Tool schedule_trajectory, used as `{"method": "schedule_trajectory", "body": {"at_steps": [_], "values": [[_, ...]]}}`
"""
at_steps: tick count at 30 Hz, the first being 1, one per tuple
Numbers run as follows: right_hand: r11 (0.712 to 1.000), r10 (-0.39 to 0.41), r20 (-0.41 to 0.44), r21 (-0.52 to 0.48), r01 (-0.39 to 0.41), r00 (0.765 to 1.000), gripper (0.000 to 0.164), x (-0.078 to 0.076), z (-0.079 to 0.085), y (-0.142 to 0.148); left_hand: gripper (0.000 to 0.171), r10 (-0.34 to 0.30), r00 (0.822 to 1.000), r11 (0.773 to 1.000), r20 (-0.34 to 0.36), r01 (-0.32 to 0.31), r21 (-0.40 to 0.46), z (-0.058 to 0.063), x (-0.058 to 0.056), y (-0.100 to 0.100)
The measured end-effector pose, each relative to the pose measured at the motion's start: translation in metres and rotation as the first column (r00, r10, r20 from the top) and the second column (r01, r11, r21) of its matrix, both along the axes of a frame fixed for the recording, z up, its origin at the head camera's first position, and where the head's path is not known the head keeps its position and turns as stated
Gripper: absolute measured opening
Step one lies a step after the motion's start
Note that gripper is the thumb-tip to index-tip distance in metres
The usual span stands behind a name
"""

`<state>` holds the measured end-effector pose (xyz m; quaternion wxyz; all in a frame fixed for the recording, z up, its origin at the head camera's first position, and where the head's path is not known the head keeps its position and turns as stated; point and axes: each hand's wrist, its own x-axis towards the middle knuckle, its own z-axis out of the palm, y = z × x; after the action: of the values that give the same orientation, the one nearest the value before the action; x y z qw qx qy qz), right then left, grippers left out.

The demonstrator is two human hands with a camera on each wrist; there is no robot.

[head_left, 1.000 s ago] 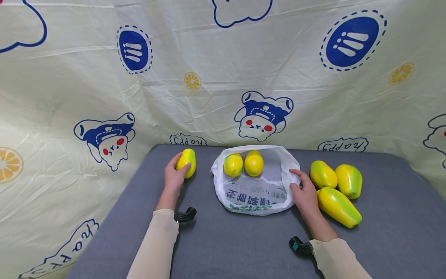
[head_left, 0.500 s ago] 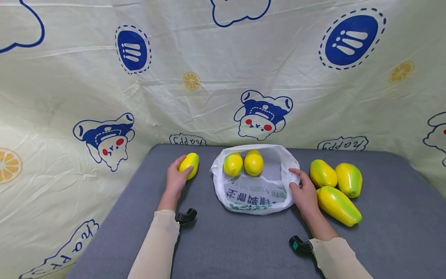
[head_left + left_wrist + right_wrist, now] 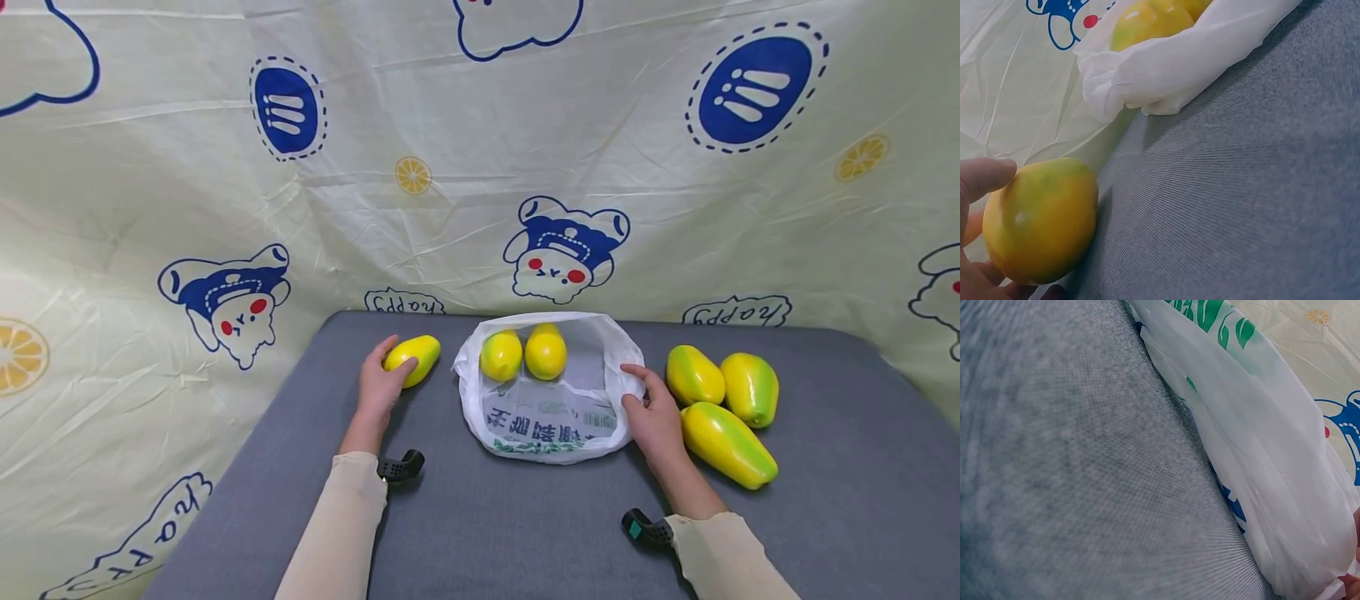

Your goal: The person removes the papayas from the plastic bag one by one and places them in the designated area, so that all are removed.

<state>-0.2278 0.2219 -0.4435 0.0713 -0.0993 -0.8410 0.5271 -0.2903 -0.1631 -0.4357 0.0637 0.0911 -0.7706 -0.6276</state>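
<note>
My left hand (image 3: 379, 383) grips a yellow-green papaya (image 3: 417, 360), thumb on its near side and fingers round its left end. Seen in the left wrist view, this papaya (image 3: 1047, 219) is low over the grey cloth. Just to its right, a white plastic bag (image 3: 472, 417) lies with its mouth spread wide. Inside, at the back left, sit two more papayas (image 3: 546, 352). My right hand (image 3: 657, 417) pinches the bag's right rim between thumb and fingers. Only a sliver of that hand shows at the edge of the right wrist view, beside the bag's side (image 3: 1272, 444).
To the right of my right hand, three papayas (image 3: 731, 446) lie grouped on the grey tabletop (image 3: 510, 533). A patterned curtain (image 3: 465, 242) hangs right behind the table's back edge. Each wrist wears a black camera mount (image 3: 402, 467).
The papaya in my left hand has turned clockwise, from nearly upright in view to slanting right. The left hand shifted slightly right. My right hand and the bag stay in place.
</note>
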Motion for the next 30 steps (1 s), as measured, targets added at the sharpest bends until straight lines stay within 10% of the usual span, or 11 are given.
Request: {"method": "schedule_trajectory", "body": {"at_steps": [14,20,30], "values": [[1.000,0.006,-0.001,0.014,-0.006,1.000,0.051,0.001,-0.001,0.000,0.055,0.088,0.996,0.996,-0.013,-0.088,0.032,0.003,0.001,0.004],[1.000,0.011,-0.010,0.025,-0.011,1.000,0.051,0.000,-0.001,0.001,0.045,0.240,0.967,0.968,-0.089,-0.232,0.092,0.011,0.004,0.005],[0.999,0.023,-0.018,0.034,-0.023,1.000,0.051,0.000,-0.002,0.003,0.038,0.284,0.915,0.953,-0.286,-0.303,-0.023,0.029,0.013,0.030]]}}
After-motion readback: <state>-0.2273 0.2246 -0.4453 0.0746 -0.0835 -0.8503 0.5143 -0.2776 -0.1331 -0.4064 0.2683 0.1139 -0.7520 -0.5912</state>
